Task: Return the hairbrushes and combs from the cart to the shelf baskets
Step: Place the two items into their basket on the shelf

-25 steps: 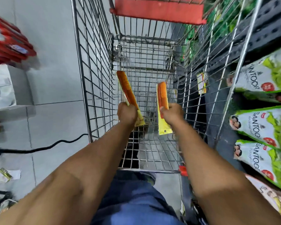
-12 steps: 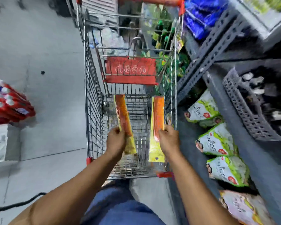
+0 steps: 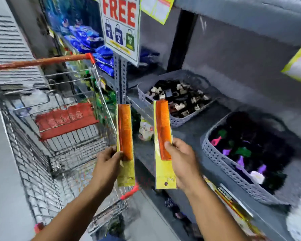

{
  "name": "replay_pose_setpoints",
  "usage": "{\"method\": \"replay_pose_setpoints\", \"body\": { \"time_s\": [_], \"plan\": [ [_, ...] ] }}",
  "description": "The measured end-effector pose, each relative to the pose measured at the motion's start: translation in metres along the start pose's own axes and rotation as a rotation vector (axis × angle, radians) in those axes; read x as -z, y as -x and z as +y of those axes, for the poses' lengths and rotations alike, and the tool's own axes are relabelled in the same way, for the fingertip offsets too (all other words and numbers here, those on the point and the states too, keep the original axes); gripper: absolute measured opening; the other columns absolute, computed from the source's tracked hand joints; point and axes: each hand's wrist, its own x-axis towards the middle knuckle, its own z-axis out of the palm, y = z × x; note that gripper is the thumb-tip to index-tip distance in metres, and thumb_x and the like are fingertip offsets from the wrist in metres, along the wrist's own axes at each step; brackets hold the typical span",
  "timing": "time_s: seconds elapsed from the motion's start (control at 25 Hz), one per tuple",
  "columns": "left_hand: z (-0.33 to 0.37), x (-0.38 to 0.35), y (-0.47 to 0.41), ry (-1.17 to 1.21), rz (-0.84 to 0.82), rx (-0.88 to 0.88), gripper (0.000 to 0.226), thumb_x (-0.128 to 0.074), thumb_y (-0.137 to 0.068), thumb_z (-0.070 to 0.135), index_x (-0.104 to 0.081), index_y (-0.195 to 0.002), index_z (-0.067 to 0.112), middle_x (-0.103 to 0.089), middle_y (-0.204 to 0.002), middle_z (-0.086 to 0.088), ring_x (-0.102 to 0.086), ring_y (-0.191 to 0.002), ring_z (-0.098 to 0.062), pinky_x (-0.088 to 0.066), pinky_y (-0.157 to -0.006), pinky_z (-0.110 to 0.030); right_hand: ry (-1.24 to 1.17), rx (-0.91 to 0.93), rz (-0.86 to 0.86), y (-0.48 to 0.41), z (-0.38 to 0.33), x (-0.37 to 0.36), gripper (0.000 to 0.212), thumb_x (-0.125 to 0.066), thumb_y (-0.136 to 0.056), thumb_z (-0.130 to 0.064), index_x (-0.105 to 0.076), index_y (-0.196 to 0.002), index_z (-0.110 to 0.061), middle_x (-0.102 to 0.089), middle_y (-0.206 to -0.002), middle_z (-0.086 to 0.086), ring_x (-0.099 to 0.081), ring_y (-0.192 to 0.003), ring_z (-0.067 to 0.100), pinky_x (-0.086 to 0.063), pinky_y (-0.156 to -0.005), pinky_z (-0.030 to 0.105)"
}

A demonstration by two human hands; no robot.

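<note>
Left hand (image 3: 108, 164) pinches one carded orange comb (image 3: 125, 134) upright; right hand (image 3: 182, 162) clasps a second comb (image 3: 162, 131) likewise. Both held up between the wire cart (image 3: 47, 145) and the grey shelf baskets (image 3: 219, 159), touching neither.

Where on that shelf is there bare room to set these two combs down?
Bare grey shelf lies between the far basket of dark and pale clips and the near basket of coloured clips, just ahead of the right hand and its comb. Both baskets are crowded. The left hand holds its comb by the cart rim.
</note>
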Motion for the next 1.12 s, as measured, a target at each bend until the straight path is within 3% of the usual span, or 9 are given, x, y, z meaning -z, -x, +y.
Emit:
{"method": "replay_pose_setpoints", "body": {
  "time_s": [0.2, 0.28, 0.4, 0.52, 0.64, 0.76, 0.88, 1.0, 1.12],
  "plan": [
    [0.02, -0.065, 0.007, 0.037, -0.27, 0.058, 0.024, -0.059, -0.084, 0.008, -0.067, -0.062, 0.013, -0.057, -0.064, -0.01, -0.05, -0.064, -0.024, -0.039, -0.063, -0.038, -0.038, 0.045, 0.126, 0.031, -0.023, 0.071, 0.016, -0.055, -0.091, -0.017, -0.066, -0.087, -0.005, -0.061, -0.073, 0.021, -0.052, -0.072, 0.02, -0.041, -0.069, 0.036],
    [0.031, -0.113, 0.019, 0.024, -0.44, 0.079, 0.027, -0.061, -0.084, 0.012, -0.069, -0.06, 0.017, -0.06, -0.059, -0.007, -0.054, -0.064, -0.027, -0.043, -0.066, -0.045, -0.04, 0.102, 0.247, 0.051, -0.032, 0.116, 0.018, -0.055, -0.09, -0.02, -0.072, -0.084, -0.019, -0.067, -0.072, 0.007, -0.055, -0.068, 0.016, -0.044, -0.066, 0.033],
    [0.045, -0.177, 0.041, -0.025, -0.601, 0.066, 0.029, -0.059, -0.087, 0.011, -0.073, -0.064, 0.024, -0.065, -0.056, -0.001, -0.058, -0.056, -0.025, -0.046, -0.061, -0.04, 0.023, 0.203, 0.383, 0.073, -0.037, 0.172, 0.017, -0.056, -0.089, -0.026, -0.07, -0.093, -0.018, -0.065, -0.079, 0.002, -0.054, -0.072, 0.017, -0.044, -0.07, 0.037],
    [0.052, -0.239, 0.076, -0.053, -0.801, 0.027, 0.025, -0.057, -0.086, 0.009, -0.075, -0.073, 0.019, -0.068, -0.06, -0.001, -0.056, -0.055, -0.021, -0.044, -0.054, -0.029, 0.089, 0.238, 0.608, 0.097, -0.029, 0.234, 0.026, -0.058, -0.09, -0.022, -0.066, -0.115, -0.019, -0.07, -0.108, -0.002, -0.063, -0.099, 0.013, -0.049, -0.094, 0.038],
    [0.054, -0.297, 0.119, -0.026, -0.925, 0.013, 0.028, -0.056, -0.086, 0.001, -0.075, -0.068, 0.011, -0.07, -0.063, -0.002, -0.058, -0.062, -0.02, -0.042, -0.066, -0.035, 0.18, 0.208, 0.759, 0.118, -0.019, 0.29, 0.036, -0.059, -0.09, -0.024, -0.059, -0.124, -0.015, -0.063, -0.125, -0.002, -0.057, -0.113, 0.011, -0.044, -0.099, 0.03],
    [0.051, -0.355, 0.158, -0.079, -1.026, -0.007, 0.028, -0.056, -0.085, -0.007, -0.073, -0.067, 0.005, -0.071, -0.064, -0.004, -0.06, -0.065, -0.02, -0.045, -0.068, -0.033, 0.239, 0.161, 0.897, 0.133, -0.009, 0.342, 0.041, -0.059, -0.09, -0.022, -0.054, -0.129, -0.011, -0.059, -0.123, -0.002, -0.056, -0.107, 0.009, -0.039, -0.09, 0.021],
    [0.042, -0.398, 0.182, -0.253, -1.06, -0.013, 0.017, -0.059, -0.082, -0.002, -0.07, -0.073, 0.006, -0.069, -0.07, -0.01, -0.061, -0.066, -0.023, -0.046, -0.065, -0.031, 0.391, 0.044, 0.924, 0.137, 0.001, 0.378, 0.042, -0.055, -0.091, -0.027, -0.052, -0.13, -0.012, -0.057, -0.125, 0.0, -0.062, -0.098, 0.016, -0.049, -0.087, 0.031],
    [0.027, -0.423, 0.192, -0.378, -1.02, -0.077, 0.019, -0.06, -0.078, -0.002, -0.068, -0.064, 0.009, -0.066, -0.056, 0.001, -0.06, -0.053, -0.017, -0.044, -0.05, -0.021, 0.519, -0.087, 0.932, 0.131, 0.006, 0.394, 0.044, -0.051, -0.092, -0.027, -0.049, -0.134, -0.012, -0.063, -0.122, 0.009, -0.067, -0.096, 0.024, -0.052, -0.079, 0.033],
    [0.018, -0.438, 0.196, -0.493, -1.008, -0.125, 0.015, -0.057, -0.076, 0.0, -0.071, -0.08, -0.001, -0.073, -0.078, -0.02, -0.07, -0.073, -0.034, -0.051, -0.058, -0.037, 0.58, -0.17, 0.93, 0.121, 0.01, 0.397, 0.043, -0.048, -0.094, -0.027, -0.048, -0.134, -0.013, -0.067, -0.118, 0.011, -0.066, -0.098, 0.023, -0.05, -0.077, 0.031]
  ]
}}
